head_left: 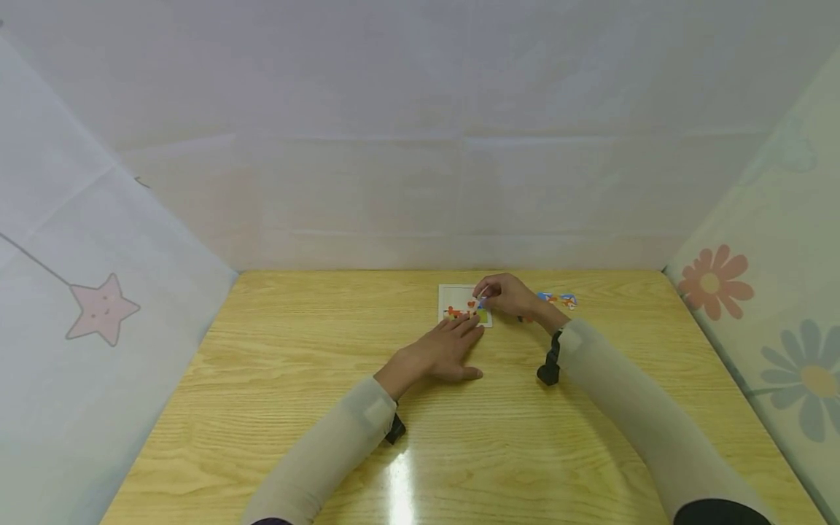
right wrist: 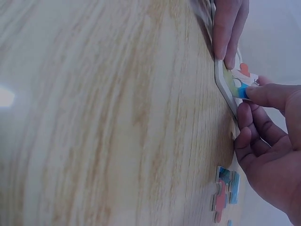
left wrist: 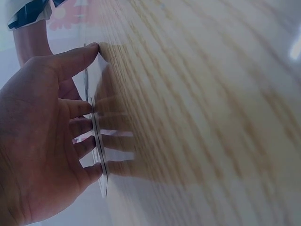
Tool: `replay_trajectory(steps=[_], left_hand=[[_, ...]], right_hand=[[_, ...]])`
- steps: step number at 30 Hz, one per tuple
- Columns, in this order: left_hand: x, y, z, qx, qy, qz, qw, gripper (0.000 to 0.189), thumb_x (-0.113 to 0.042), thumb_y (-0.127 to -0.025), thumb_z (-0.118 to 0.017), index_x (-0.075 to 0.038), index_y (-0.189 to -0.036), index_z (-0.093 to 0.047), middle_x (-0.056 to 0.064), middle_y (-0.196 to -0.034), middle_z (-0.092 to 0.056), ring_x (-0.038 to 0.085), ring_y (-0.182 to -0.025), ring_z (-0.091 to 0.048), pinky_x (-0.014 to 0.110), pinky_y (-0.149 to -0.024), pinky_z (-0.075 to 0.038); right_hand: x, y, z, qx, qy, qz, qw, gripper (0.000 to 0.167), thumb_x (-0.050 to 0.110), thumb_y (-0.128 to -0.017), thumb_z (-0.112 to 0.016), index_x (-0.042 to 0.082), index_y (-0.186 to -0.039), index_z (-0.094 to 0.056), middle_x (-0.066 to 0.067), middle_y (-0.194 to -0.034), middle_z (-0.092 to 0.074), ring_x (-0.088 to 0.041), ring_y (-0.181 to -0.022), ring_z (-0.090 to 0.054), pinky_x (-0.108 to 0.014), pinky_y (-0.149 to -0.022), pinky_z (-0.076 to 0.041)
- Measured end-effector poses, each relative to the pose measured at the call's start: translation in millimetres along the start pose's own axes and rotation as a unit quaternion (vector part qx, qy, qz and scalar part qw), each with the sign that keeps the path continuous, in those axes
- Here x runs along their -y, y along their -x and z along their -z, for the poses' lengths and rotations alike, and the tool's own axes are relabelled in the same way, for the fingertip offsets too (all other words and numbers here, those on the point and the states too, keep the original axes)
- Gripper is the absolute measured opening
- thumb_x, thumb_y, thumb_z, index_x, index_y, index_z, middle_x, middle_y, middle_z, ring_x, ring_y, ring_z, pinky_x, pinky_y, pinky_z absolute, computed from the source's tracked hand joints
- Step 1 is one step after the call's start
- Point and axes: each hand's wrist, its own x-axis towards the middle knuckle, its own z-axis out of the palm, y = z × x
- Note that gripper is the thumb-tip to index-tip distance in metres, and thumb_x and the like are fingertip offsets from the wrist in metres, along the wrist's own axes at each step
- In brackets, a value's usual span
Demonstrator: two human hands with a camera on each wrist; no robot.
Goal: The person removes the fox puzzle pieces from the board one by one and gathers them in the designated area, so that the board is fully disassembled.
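Note:
A small white-framed jigsaw puzzle board [head_left: 441, 300] lies on the table, with some colourful pieces set in its nearer part. My left hand [head_left: 446, 351] lies spread, straight fingertips resting on the board's near edge; the left wrist view shows its fingers along the thin board edge. At the board's right side, my right hand [head_left: 507, 294] pinches a jigsaw piece [right wrist: 243, 90] with a blue part between thumb and fingers. In the right wrist view that piece is over the board's corner, beside a green patch; whether it is seated I cannot tell.
Loose jigsaw pieces [head_left: 566, 300] lie on the wooden table [head_left: 315, 350] right of the board, some partly hidden behind the right hand. Pale cloth walls [head_left: 367, 189] stand at the table's back and sides.

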Motion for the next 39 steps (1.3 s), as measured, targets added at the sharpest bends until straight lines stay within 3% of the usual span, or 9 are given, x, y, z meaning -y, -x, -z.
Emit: replay_trajectory(steps=[5,11,19,25,32,39], left_hand=[[-0.4,-0.1,0.6,0.001,-0.007,0.002,1.0000,0.089,-0.062,-0.104,-0.056,-0.012,-0.170,-0.023,0.009,-0.178,-0.012,0.028,-0.165,-0.011,0.050,-0.132,-0.019],[-0.7,-0.5,1.4,-0.001,-0.012,0.004,0.9999,0.089,-0.062,-0.104,-0.057,-0.013,-0.170,-0.025,0.008,-0.178,-0.014,0.028,-0.164,-0.013,0.049,-0.131,-0.021],[-1.7,-0.6,2.5,0.002,-0.012,0.006,0.9999,0.089,-0.062,-0.103,-0.057,-0.014,-0.170,-0.024,0.007,-0.178,-0.014,0.027,-0.164,-0.013,0.048,-0.132,-0.020],[-2.4,-0.3,2.9,0.005,-0.007,0.011,0.9999,0.088,-0.061,-0.104,-0.057,-0.014,-0.170,-0.024,0.007,-0.179,-0.012,0.027,-0.165,-0.012,0.048,-0.132,-0.019],[-2.4,0.1,4.4,0.006,0.004,0.014,0.9999,0.088,-0.060,-0.103,-0.058,-0.014,-0.170,-0.023,0.007,-0.179,-0.011,0.027,-0.165,-0.010,0.048,-0.132,-0.019],[-2.8,0.4,2.6,0.006,0.001,0.011,0.9999,0.089,-0.061,-0.103,-0.057,-0.014,-0.171,-0.023,0.006,-0.179,-0.010,0.027,-0.165,-0.011,0.048,-0.132,-0.018]], right_hand=[[-2.1,-0.1,-1.1,-0.008,-0.020,-0.007,0.9997,0.021,0.000,-0.102,-0.067,0.001,-0.122,-0.073,-0.017,-0.113,-0.072,-0.028,-0.103,-0.067,-0.037,-0.087,-0.054],[-0.1,-0.4,1.7,-0.029,-0.047,-0.008,0.9985,0.020,0.000,-0.102,-0.068,0.003,-0.120,-0.075,-0.018,-0.112,-0.071,-0.028,-0.100,-0.066,-0.042,-0.078,-0.055],[5.6,4.6,8.8,-0.028,-0.056,-0.031,0.9975,0.023,0.002,-0.103,-0.068,0.001,-0.125,-0.073,-0.018,-0.114,-0.071,-0.030,-0.102,-0.065,-0.050,-0.084,-0.055],[5.4,12.3,15.1,-0.023,-0.051,-0.022,0.9982,0.023,0.003,-0.103,-0.067,0.000,-0.125,-0.072,-0.019,-0.117,-0.070,-0.029,-0.105,-0.065,-0.051,-0.092,-0.054],[-0.8,20.7,24.5,-0.014,-0.055,-0.019,0.9982,0.022,0.007,-0.104,-0.067,0.003,-0.125,-0.072,-0.013,-0.113,-0.070,-0.027,-0.102,-0.063,-0.047,-0.086,-0.055],[-4.5,33.4,33.7,-0.002,-0.054,-0.012,0.9985,0.022,0.009,-0.105,-0.066,0.006,-0.126,-0.072,-0.014,-0.111,-0.069,-0.034,-0.099,-0.062,-0.047,-0.078,-0.056]])
